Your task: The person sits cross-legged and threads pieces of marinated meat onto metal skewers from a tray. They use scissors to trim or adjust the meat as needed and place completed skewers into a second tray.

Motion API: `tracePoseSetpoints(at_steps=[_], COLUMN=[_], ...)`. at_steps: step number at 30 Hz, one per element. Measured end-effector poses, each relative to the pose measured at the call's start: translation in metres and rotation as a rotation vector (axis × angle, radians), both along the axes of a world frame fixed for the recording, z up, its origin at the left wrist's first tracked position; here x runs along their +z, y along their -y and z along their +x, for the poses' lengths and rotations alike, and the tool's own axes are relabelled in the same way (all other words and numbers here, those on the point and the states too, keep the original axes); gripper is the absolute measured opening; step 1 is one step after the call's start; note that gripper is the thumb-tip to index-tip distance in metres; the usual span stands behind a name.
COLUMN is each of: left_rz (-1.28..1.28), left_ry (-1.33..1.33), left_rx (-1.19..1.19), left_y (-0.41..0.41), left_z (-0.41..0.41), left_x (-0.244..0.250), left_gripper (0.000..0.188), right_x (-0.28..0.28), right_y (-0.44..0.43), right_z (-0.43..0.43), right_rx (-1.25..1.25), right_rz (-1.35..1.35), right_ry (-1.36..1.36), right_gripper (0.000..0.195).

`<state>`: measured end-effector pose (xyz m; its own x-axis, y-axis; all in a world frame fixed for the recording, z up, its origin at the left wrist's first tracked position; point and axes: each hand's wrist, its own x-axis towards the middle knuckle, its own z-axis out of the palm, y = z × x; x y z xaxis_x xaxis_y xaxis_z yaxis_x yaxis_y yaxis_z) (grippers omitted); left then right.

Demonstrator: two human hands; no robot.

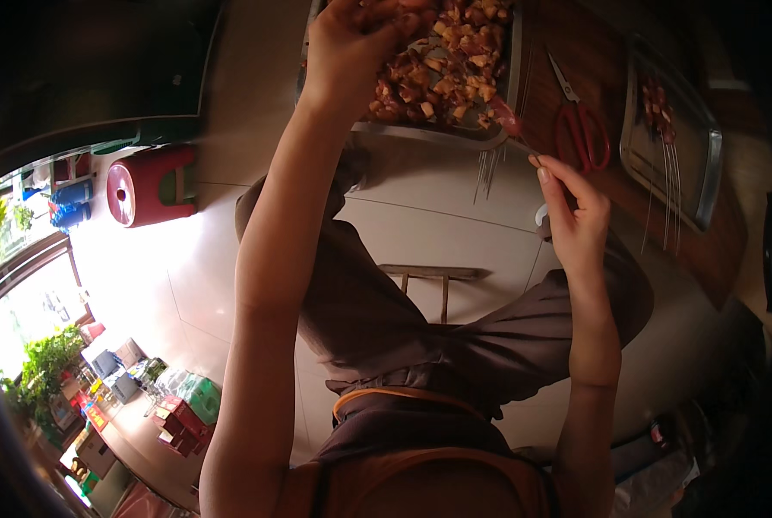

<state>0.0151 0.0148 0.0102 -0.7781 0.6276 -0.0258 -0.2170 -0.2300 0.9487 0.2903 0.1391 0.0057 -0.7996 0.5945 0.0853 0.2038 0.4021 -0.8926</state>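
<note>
Between the thumb and fingers of my right hand (574,207) is a thin metal skewer (527,147), with a piece of raw meat (506,118) threaded near its far end. The skewer slants over the near right corner of a metal tray (425,134). Chunks of raw marinated meat (464,58) cover much of that tray. My left hand (366,32) reaches over its left part, among the meat; its fingertips are partly cut off by the top edge, so I cannot tell whether they grip a piece. Several bare skewers (488,173) jut out past the tray's near edge.
Red-handled scissors (581,133) lie on a brown wooden board (619,184) right of the meat tray. Beyond them, a second metal tray (716,155) holds several loaded skewers (659,116), their bare ends overhanging. A red plastic stool (149,186) is on the tiled floor at left.
</note>
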Motion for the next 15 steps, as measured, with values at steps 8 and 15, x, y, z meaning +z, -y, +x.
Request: tracePoseSetpoints(at_steps=[8,15], left_rz=[-0.058,0.228], left_ry=[0.033,0.311], left_rx=[-0.128,-0.256], left_y=[0.001,0.002], left_z=[-0.003,-0.001], left_x=[0.007,-0.017], left_gripper=[0.066,0.058], right_x=[-0.003,-0.007], right_y=[-0.007,-0.003], right_z=[0.003,0.0], right_rx=[0.046,0.018], right_rz=[-0.048,-0.123], right_ry=[-0.007,0.005], right_gripper=[0.018,0.018])
